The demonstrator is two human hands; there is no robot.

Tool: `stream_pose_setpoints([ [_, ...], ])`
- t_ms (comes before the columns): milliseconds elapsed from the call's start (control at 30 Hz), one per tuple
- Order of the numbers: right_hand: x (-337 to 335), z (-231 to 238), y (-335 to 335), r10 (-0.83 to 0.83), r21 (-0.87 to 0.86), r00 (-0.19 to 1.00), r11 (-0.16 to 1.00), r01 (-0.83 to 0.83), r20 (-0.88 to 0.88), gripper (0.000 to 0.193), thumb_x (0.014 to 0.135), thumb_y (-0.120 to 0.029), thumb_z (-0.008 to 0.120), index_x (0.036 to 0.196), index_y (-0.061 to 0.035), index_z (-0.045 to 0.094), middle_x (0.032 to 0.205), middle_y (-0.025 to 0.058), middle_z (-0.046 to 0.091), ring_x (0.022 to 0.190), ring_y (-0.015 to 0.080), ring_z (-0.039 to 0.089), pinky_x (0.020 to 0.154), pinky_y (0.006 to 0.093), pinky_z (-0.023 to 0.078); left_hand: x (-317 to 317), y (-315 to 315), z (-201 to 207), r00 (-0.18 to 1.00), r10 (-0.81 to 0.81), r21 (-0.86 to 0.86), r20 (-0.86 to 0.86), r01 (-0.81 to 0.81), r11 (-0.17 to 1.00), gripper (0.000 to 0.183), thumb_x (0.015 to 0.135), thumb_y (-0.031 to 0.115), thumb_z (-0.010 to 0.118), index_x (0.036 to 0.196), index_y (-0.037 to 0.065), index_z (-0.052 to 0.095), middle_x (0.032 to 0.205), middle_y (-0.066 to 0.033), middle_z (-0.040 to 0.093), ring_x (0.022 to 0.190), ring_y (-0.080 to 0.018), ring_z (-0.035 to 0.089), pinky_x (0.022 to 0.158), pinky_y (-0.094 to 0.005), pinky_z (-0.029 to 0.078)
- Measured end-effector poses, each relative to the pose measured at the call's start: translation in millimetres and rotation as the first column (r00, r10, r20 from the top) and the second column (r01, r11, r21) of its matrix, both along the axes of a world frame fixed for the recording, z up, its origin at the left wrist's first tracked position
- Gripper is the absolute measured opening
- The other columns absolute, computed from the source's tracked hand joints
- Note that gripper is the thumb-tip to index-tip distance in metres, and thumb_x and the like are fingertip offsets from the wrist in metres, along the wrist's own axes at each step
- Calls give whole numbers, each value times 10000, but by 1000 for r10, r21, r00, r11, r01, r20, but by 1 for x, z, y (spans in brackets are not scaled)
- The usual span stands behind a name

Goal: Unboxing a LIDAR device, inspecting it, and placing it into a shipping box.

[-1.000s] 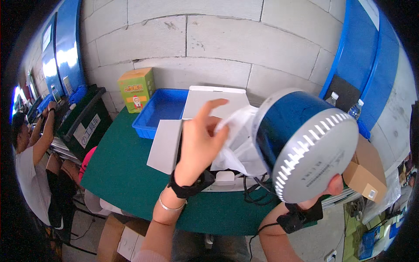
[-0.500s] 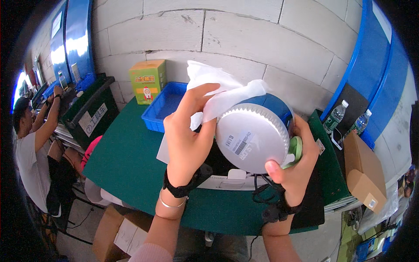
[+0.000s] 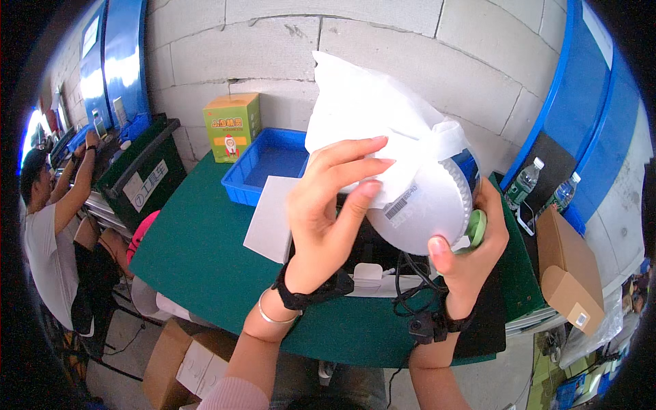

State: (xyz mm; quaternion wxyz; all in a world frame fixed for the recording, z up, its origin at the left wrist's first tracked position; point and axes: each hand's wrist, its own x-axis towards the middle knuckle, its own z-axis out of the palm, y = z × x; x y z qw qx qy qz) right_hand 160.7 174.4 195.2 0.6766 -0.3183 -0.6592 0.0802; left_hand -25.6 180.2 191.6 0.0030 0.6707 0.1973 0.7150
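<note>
Pale block wall (image 3: 273, 61) out back, dark green worktop (image 3: 198, 232) under everything, fairly cluttered setup tbh. Right grip (image 3: 475, 256) is closed on the edge of a blue-and-silver appliance (image 3: 420, 219), thumb pressed against its flat base, so the thing is up in the air between the two hands with its underside tilted toward the wearer. Left grip (image 3: 321, 205) is loosely curled at the lower edge of some white wrap (image 3: 369, 96); whether it's actually pinching it, I can't tell. Also a green part (image 3: 478, 227) right at the right grip, no idea if it's attached.

Progress-wise I'd call it half unpacked. Appliance is out of the open box (image 3: 270, 219) just below the grips, and the base with its barcode sticker (image 3: 396, 208) is bare. Wrap is still draped over the top and far side though, so getting that off looks like the part left. Black cable (image 3: 403, 287) hangs loose below and between the grips, can't see where it ends.

Further out: blue tray (image 3: 239, 191) and a green-yellow carton (image 3: 229, 130) beyond the left grip, two plastic bottles (image 3: 526, 183) and a brown cardboard box (image 3: 570, 260) off to the right of the right grip.
</note>
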Motion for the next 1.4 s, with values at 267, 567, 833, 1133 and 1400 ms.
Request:
stream_pose_setpoints([
  [267, -4, -5, 5, -6, 135, 1000, 991, 9, -18, 913, 465, -422, 836, 1172, 78, 542, 1031, 132, 617, 921, 218, 601, 837, 333, 485, 15, 4, -21, 890, 342, -181, 302, -299, 937, 1074, 596, 339, 895, 1373, 74, 202, 1293, -115, 329, 1179, -243, 391, 914, -392, 379],
  [567, -12, -8, 2, 0, 212, 999, 977, 11, -52, 1004, 462, -503, 834, 1201, 93, 506, 1051, 148, 607, 953, 236, 600, 871, 345, 472, 15, -1, -13, 681, -458, -283, 571, 687, 670, 1184, 703, 312, 808, 1492, 79, -43, 1429, -202, 256, 1353, -307, 273, 1109, -413, 256],
  [833, -17, -9, 1, 92, 94, 996, 991, -91, -6, 991, 475, -518, 817, 1198, 83, 503, 1073, 155, 594, 971, 236, 591, 885, 349, 468, 15, -10, -18, 528, -544, -260, 652, 830, 494, 994, 698, 270, 800, 1435, 29, 178, 1318, -142, 402, 1256, -246, 401, 1054, -380, 338],
  [1133, -20, -18, -2, 56, -65, 972, 995, -73, -230, 997, 587, -637, 743, 1237, 60, 453, 1099, 129, 553, 1004, 219, 550, 881, 334, 431, 46, -18, -26, 572, -605, -401, 554, 820, 409, 932, 760, 270, 790, 1410, -26, 190, 1334, -149, 403, 1251, -225, 397, 1055, -364, 327],
  [1400, -23, -30, 5, -4, -148, 875, 986, -77, -484, 903, 738, -626, 641, 1298, 50, 432, 1215, 144, 522, 1097, 250, 529, 959, 381, 402, 46, -18, -20, 600, -628, -481, 495, 792, 377, 1160, 714, 292, 839, 1455, 5, -6, 1449, -175, 231, 1362, -268, 247, 1107, -390, 230],
])
